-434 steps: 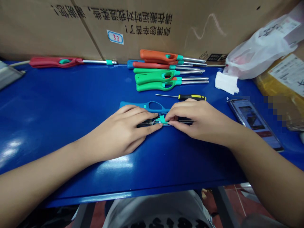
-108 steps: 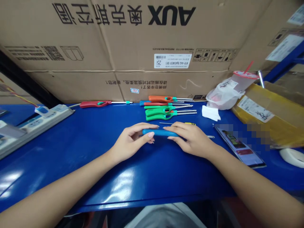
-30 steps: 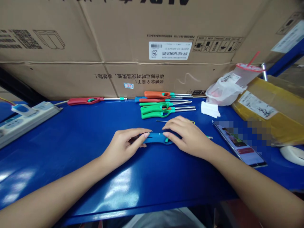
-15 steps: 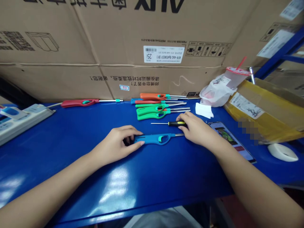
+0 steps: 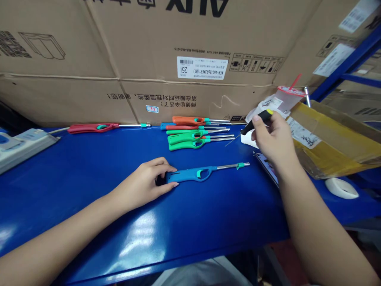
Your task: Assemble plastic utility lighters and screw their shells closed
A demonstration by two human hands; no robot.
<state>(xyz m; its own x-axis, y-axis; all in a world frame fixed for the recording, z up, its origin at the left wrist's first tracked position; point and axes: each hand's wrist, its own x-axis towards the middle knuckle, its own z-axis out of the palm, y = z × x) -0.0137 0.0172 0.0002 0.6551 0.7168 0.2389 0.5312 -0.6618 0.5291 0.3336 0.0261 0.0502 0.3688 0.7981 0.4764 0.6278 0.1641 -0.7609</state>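
Note:
My left hand (image 5: 149, 178) grips the handle end of a blue long-necked lighter (image 5: 190, 174), which lies on the blue table (image 5: 196, 226). Its metal neck points right and carries a small turquoise piece (image 5: 239, 165) near the tip. Raised above the table on the right, my right hand (image 5: 275, 137) holds a screwdriver (image 5: 256, 122) with a black and yellow handle, its thin shaft slanting down to the left. Behind the blue lighter lie several more lighters in a bunch, among them a green lighter (image 5: 184, 144) and an orange lighter (image 5: 187, 120).
A red lighter (image 5: 92, 128) lies back left near a white power strip (image 5: 26, 149). Large cardboard (image 5: 143, 47) walls off the back. At right are a bagged drink cup (image 5: 287, 99), a yellow-taped box (image 5: 342, 139), a partly hidden phone (image 5: 266, 167) and a white mouse-like object (image 5: 341, 188).
My right hand has lifted the screwdriver off the table and moved right and up, uncovering the lighter's neck tip. My left hand stays on the blue lighter.

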